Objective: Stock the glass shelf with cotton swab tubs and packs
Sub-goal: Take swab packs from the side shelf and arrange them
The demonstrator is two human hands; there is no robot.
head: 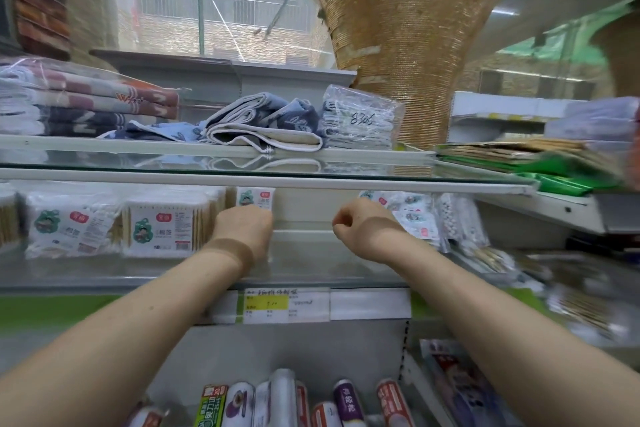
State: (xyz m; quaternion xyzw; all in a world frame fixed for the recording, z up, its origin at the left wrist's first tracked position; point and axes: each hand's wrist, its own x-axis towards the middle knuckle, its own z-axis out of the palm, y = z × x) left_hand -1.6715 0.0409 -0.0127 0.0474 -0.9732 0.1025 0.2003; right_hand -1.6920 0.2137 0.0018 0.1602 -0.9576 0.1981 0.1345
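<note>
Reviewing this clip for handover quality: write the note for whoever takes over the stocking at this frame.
Left hand: reaching into the shelf, against a cotton swab pack; its fingers are hidden, so the grip is unclear.
Right hand: fingers curled, nothing visible in it.
Glass shelf: swab packs stand in a row at the left, and bagged packs sit at the right.
Done: both ends are stocked.
Left: the bare middle between the hands needs filling.
</note>
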